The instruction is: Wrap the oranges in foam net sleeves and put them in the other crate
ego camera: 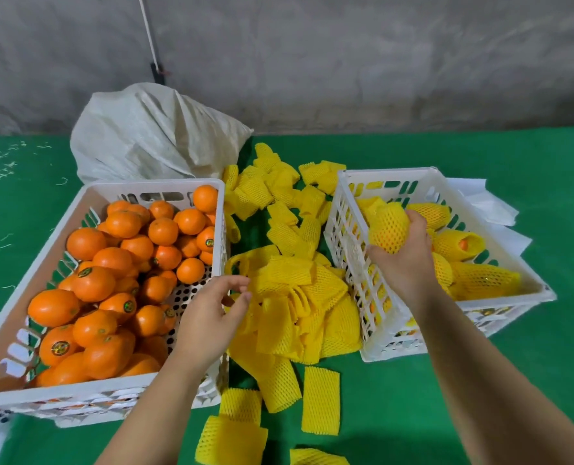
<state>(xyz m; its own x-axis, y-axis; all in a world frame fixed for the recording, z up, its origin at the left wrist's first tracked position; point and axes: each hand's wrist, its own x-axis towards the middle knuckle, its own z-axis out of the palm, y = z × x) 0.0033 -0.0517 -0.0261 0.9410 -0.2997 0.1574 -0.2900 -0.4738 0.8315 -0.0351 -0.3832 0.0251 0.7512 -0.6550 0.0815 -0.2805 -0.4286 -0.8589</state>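
A white crate on the left is heaped with bare oranges. Between the crates lies a pile of yellow foam net sleeves. My left hand hovers over the pile's left edge beside the left crate, fingers loosely curled and holding nothing that I can see. My right hand grips a sleeved orange over the left side of the right white crate. Several wrapped oranges lie inside that crate.
A green cloth covers the table. A pale woven sack stands behind the left crate. Loose sleeves lie near the front edge. White paper sits under the right crate. A grey wall is behind.
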